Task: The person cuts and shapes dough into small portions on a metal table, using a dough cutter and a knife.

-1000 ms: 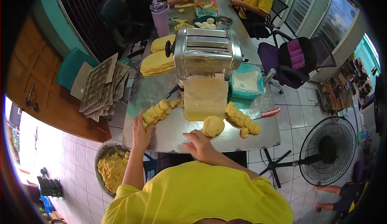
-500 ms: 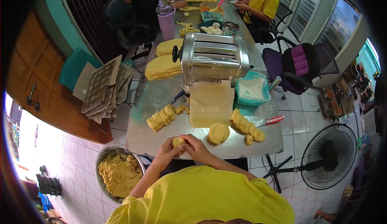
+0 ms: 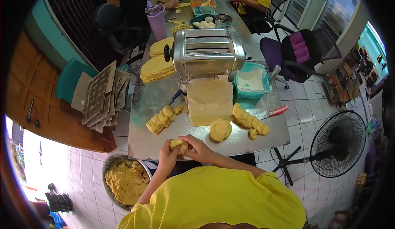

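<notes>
Between my two hands, close to the table's front edge, is a small lump of yellow dough [image 3: 179, 145]. My left hand [image 3: 168, 155] wraps it from the left, and the fingers of my right hand [image 3: 197, 149] press on it from the right. A round, flattened dough ball [image 3: 220, 130] rests just right of my hands. Cut dough pieces [image 3: 161, 120] lie in a row on the left, and another row of dough pieces [image 3: 249, 120] lies on the right. Behind them stands a metal dough roller [image 3: 209, 52] with a pale sheet [image 3: 210, 102] in front of it.
A big bowl of dough [image 3: 126, 181] is at my left below the table. Flat dough sheets [image 3: 158, 67] are stacked left of the roller. A teal tub of flour [image 3: 252, 89] and a red-handled knife [image 3: 278, 110] sit right. People work at the far end; a fan [image 3: 337, 144] stands right.
The dough between my hands has gone from a rounder ball to a more folded, uneven lump. My fingers have shifted on it. The view has turned slightly.
</notes>
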Available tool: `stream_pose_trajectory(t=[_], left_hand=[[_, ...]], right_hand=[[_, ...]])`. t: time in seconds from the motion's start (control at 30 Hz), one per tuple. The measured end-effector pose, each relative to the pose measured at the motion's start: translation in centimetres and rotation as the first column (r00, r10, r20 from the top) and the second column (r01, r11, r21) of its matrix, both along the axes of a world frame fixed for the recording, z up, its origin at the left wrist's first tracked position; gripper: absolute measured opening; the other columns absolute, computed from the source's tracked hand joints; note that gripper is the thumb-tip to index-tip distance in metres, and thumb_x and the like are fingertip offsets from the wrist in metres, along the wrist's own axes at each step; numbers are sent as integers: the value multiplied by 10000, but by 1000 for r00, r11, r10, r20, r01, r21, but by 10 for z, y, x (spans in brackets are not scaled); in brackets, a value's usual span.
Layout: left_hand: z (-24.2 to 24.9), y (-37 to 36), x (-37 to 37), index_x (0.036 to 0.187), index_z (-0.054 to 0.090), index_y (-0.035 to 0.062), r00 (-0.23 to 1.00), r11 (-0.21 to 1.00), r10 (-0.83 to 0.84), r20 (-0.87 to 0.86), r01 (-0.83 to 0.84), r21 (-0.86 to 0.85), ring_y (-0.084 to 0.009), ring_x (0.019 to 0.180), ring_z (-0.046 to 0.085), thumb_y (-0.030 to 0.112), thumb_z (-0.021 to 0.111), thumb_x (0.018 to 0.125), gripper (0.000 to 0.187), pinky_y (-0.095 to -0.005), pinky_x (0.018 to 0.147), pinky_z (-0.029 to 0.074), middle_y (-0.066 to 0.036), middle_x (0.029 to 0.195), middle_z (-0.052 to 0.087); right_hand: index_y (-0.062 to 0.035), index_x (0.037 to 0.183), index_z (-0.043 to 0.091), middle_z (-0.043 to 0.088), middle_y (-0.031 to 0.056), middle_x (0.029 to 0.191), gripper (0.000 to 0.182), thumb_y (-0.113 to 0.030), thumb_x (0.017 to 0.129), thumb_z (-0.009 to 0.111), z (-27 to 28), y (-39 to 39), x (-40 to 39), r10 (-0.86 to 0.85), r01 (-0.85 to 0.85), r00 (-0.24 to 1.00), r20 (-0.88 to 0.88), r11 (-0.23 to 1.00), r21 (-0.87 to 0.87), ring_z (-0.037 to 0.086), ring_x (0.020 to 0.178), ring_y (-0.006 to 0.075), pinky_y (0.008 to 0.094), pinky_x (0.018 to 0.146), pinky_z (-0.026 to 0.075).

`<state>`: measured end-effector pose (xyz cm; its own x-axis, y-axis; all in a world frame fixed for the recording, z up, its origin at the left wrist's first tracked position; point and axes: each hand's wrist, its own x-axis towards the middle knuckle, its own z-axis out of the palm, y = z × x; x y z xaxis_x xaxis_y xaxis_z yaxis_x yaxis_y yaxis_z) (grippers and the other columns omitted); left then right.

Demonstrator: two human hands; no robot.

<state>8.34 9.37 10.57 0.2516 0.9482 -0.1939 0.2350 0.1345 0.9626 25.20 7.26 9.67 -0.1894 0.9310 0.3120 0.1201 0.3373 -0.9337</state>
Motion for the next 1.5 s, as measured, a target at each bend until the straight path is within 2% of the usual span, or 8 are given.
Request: stream_pose_trajectory(t=[0.03, 0.23, 0.3, 0.37, 0.53, 0.77, 1.23, 1.5], left_hand=[[-1, 1, 1, 1192, 481, -5, 972, 984, 83, 219, -45, -172, -176, 786, 633, 63, 552, 887, 320, -274, 661, 531, -126, 972, 622], [24, -2, 0, 1346, 285, 4, 856, 903, 60, 514, 173, -393, -222, 897, 633, 59, 508, 912, 491, -282, 743, 547, -152, 1110, 549], [26, -5, -1, 1341, 301, 1, 878, 916, -5, 478, 195, -349, -219, 899, 631, 61, 514, 911, 483, -281, 752, 544, -153, 1115, 548], [21, -7, -1, 1337, 318, -1, 896, 928, -64, 439, 216, -304, -216, 900, 629, 63, 519, 911, 475, -279, 761, 542, -153, 1120, 546], [-5, 2, 0, 1286, 394, -8, 985, 984, -169, 47, 171, -42, -186, 801, 631, 60, 543, 907, 413, -255, 690, 532, -119, 971, 606], [15, 4, 6, 1091, 471, 1, 947, 957, 95, 305, -3, -289, -182, 738, 633, 26, 497, 915, 179, -274, 628, 540, -108, 910, 604], [8, 7, -8, 1143, 483, -40, 761, 769, 47, 647, 386, -510, -211, 901, 633, 174, 467, 970, 276, -335, 760, 568, -120, 1033, 590], [0, 3, -8, 1124, 510, -60, 780, 728, 31, 625, 411, -549, -219, 884, 639, 160, 483, 968, 272, -324, 764, 561, -134, 1034, 603]], right_hand=[[-27, 1230, 494, 535, 112, 962, 420, -91, 838, 630, 2, 0, -2, -3, 3, 1000, 0, 999, 50, 549, 767, 213, 293, 677, 466], [5, 1207, 512, 575, 130, 981, 359, -129, 887, 603, -19, 2, -2, -85, 81, 995, 44, 994, 72, 579, 799, 225, 291, 723, 474], [8, 1186, 528, 587, 141, 971, 322, -128, 900, 588, -21, 3, -1, -114, 113, 993, 7, 989, 98, 588, 801, 229, 289, 725, 477], [11, 1149, 551, 610, 150, 977, 281, -145, 916, 574, -17, 2, 3, -48, 43, 999, -23, 981, -189, 608, 817, 224, 284, 723, 480], [-8, 1154, 544, 601, 153, 994, 290, -187, 927, 563, -19, 2, -1, -38, 39, 999, 32, 999, -29, 603, 842, 236, 307, 724, 481], [-26, 1187, 525, 573, 150, 1000, 313, -160, 908, 577, -4, -1, 0, -75, 73, 997, 34, 997, 38, 604, 825, 277, 337, 712, 478], [-26, 1108, 566, 517, 143, 944, 257, -145, 884, 608, -3, -3, 1, -54, 30, 988, 144, 986, 164, 563, 823, 285, 326, 692, 472], [-19, 1134, 519, 514, 144, 893, 319, -119, 851, 628, -2, -14, 15, 17, -55, 961, 275, 990, 132, 547, 802, 313, 365, 688, 461]])
